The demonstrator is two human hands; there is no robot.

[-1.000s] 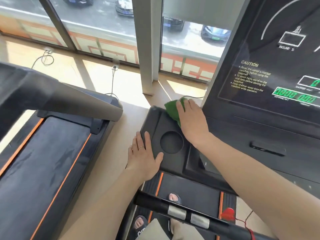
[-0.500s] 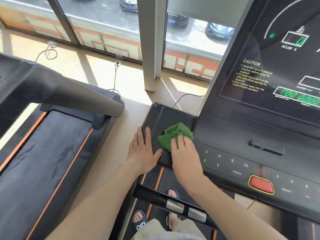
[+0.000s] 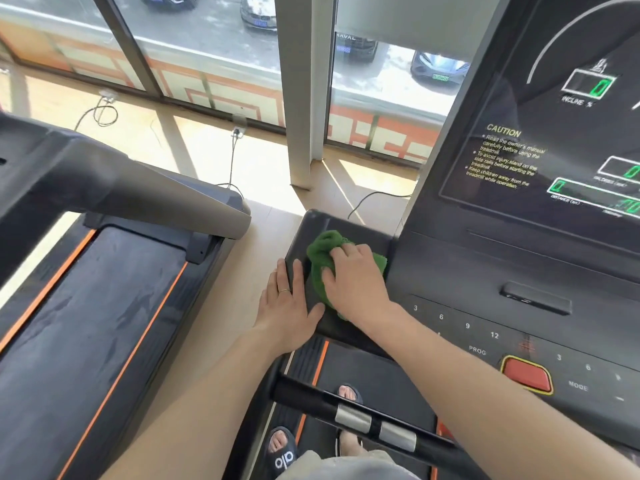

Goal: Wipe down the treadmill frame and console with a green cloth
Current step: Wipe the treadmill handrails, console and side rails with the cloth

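Green terry cloth: bunched on the black plastic side tray left of the dark treadmill console. Right hand now grips it with curled fingers; half a second ago it lay flatter beneath them. Judged mid-scrub of the tray. Left hand rests spread on the tray edge. Tray's round recess hidden under cloth; console cut off at right.

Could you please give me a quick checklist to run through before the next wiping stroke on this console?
1. Green cloth held by right hand: ok.
2. Cloth touching the black side tray: ok.
3. Left hand flat on the tray's edge, steadying: ok.
4. Red stop button clear of both hands: ok.
5. Display already wiped: cannot tell.
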